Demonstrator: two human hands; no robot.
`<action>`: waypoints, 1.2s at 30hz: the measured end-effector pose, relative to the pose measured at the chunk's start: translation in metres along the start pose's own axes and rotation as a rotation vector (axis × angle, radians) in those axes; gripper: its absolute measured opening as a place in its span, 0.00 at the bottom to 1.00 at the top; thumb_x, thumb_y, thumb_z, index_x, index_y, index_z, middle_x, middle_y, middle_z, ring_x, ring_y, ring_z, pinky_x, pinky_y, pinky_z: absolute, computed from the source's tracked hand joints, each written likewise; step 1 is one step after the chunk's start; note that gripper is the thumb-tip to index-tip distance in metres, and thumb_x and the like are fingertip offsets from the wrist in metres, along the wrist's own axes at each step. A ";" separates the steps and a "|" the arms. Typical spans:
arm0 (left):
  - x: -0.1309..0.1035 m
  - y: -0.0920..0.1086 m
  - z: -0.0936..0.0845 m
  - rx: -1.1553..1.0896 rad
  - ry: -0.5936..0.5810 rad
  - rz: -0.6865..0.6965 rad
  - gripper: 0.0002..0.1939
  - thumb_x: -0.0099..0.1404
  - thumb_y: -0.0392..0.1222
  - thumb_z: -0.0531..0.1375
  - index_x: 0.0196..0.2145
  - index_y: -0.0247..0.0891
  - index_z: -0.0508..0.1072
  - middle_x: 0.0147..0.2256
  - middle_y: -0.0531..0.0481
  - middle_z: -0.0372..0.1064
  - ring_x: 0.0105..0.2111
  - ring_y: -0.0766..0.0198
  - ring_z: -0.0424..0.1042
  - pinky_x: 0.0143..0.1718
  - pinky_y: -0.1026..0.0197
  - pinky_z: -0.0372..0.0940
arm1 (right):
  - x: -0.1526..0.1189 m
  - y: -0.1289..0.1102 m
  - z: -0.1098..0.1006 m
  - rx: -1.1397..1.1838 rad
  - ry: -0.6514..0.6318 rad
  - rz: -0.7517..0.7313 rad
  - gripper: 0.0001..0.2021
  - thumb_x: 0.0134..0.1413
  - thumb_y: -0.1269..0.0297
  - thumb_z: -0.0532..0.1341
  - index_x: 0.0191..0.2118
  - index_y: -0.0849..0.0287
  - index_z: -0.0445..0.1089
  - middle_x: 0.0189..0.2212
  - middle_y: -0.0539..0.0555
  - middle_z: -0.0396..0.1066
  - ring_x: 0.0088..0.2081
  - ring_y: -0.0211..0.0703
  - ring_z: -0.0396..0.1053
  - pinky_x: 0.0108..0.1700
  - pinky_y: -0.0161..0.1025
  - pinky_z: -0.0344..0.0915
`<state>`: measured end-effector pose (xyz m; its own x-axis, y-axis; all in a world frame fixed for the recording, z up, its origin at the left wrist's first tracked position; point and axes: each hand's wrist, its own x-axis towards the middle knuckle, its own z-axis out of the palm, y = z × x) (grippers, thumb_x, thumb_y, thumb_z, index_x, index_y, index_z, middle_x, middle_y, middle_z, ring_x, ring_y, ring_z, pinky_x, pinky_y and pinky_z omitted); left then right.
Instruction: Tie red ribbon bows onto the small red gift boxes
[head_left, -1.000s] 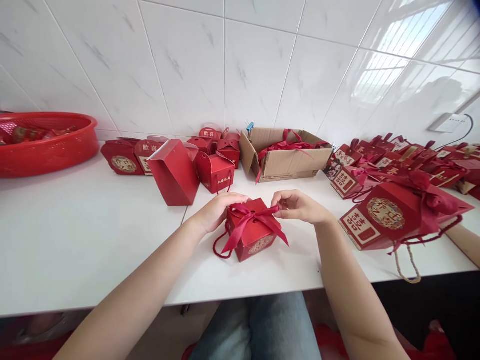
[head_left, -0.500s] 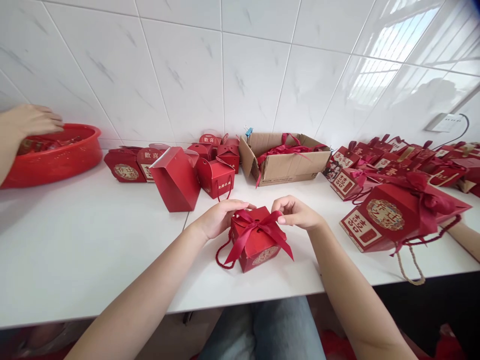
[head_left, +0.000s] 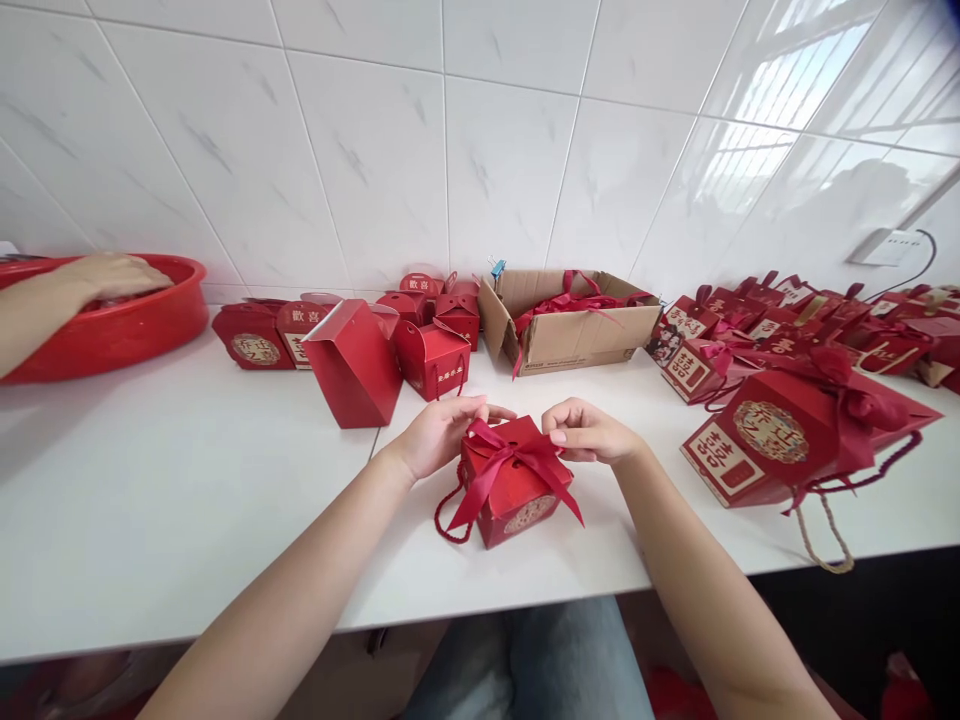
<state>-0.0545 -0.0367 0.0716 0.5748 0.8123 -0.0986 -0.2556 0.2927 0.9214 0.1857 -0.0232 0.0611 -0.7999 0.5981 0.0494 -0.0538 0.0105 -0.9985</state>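
In front of me on the white table stands a small red gift box (head_left: pixel 499 518). A dark red ribbon bow (head_left: pixel 484 489) is tied over its lid, its tails hanging down the sides. At the upper left of the box, my left hand (head_left: pixel 439 438) has its fingers curled on a loop of the bow; the fingertips are partly hidden behind it. My right hand (head_left: pixel 589 432) pinches the opposite loop between thumb and forefinger. A twisted red cord handle (head_left: pixel 450 537) droops from the box's left side.
Behind stand several red boxes (head_left: pixel 356 365) and a cardboard box (head_left: pixel 585 348) holding ribbons. On the left, another person's hand (head_left: pixel 112 277) reaches into a red basin (head_left: pixel 169 325). Larger beribboned boxes (head_left: pixel 772 430) crowd the right, and a socket (head_left: pixel 889 248) is on the tiled wall.
The other person's hand has moved right and down into the basin. My two hands stay at the bow with only slight shifts; the ribbon's right loop looks a little lower and flatter.
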 end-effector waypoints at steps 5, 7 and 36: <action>-0.004 0.004 0.005 0.220 0.079 0.027 0.18 0.56 0.54 0.63 0.24 0.35 0.69 0.35 0.46 0.71 0.32 0.61 0.69 0.35 0.60 0.61 | 0.004 -0.006 0.010 -0.084 0.124 -0.004 0.20 0.53 0.53 0.63 0.20 0.60 0.57 0.11 0.40 0.48 0.14 0.26 0.42 0.18 0.30 0.39; -0.006 0.005 0.009 0.294 0.141 0.054 0.18 0.53 0.52 0.66 0.22 0.35 0.66 0.37 0.47 0.70 0.32 0.62 0.69 0.32 0.61 0.61 | 0.007 -0.009 0.018 -0.142 0.189 0.015 0.21 0.54 0.53 0.61 0.20 0.59 0.56 0.11 0.41 0.51 0.15 0.27 0.46 0.18 0.30 0.43; -0.004 0.001 0.015 0.232 0.352 0.066 0.29 0.40 0.40 0.72 0.17 0.36 0.50 0.46 0.47 0.70 0.37 0.58 0.74 0.38 0.56 0.69 | 0.012 -0.017 0.021 -0.375 0.383 0.057 0.24 0.50 0.44 0.60 0.19 0.59 0.57 0.14 0.43 0.49 0.18 0.29 0.45 0.21 0.33 0.43</action>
<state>-0.0450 -0.0471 0.0786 0.2525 0.9599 -0.1218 -0.0783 0.1458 0.9862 0.1643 -0.0334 0.0796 -0.5161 0.8549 0.0528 0.2562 0.2129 -0.9429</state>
